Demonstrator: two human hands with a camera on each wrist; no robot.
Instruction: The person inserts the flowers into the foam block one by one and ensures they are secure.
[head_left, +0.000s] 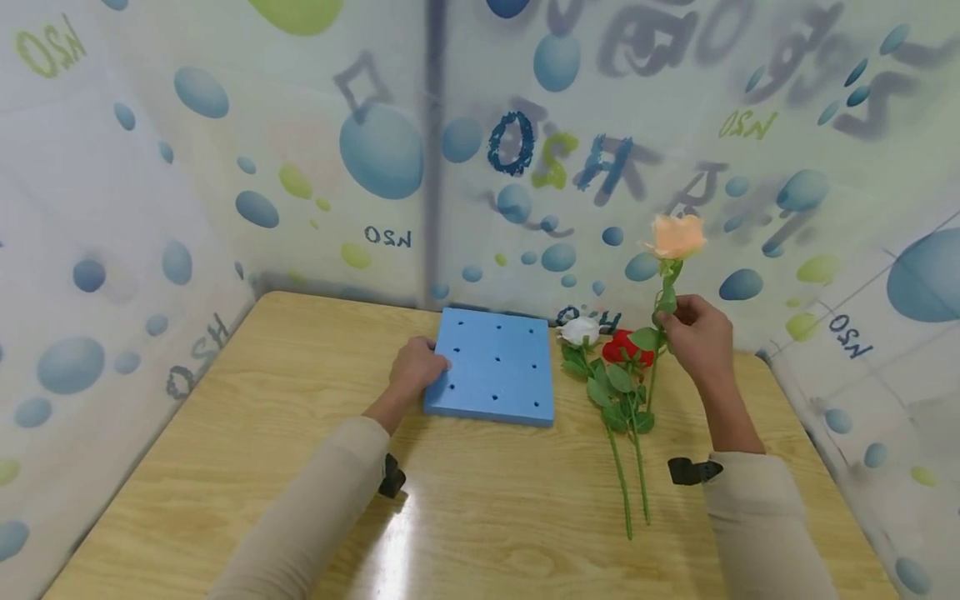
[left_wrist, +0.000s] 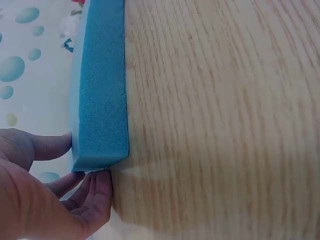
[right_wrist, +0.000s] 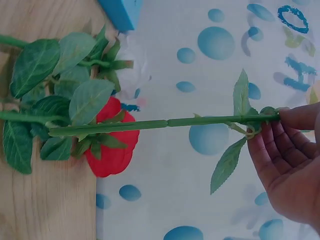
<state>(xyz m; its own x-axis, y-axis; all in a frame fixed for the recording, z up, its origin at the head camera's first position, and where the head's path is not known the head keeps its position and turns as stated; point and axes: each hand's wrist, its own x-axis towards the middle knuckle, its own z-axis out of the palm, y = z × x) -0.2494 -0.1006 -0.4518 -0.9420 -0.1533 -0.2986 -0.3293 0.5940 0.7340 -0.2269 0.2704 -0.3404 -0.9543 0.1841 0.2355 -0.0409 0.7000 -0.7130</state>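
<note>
A peach artificial rose (head_left: 678,237) stands upright in my right hand (head_left: 699,337), which pinches its green stem (right_wrist: 200,120) between thumb and fingers below the bloom. The stem's lower end hangs over the other flowers. My left hand (head_left: 417,367) grips the left edge of a blue foam block (head_left: 495,375) lying on the table. In the left wrist view its thumb rests on the block's top and its fingers (left_wrist: 97,195) lie against the side. Several small holes dot the block's upper face.
A white rose (head_left: 581,331) and a red rose (head_left: 628,348) lie on the wooden table (head_left: 300,467) right of the block, their stems toward me. A patterned curtain (head_left: 300,150) hangs behind the table and along both sides.
</note>
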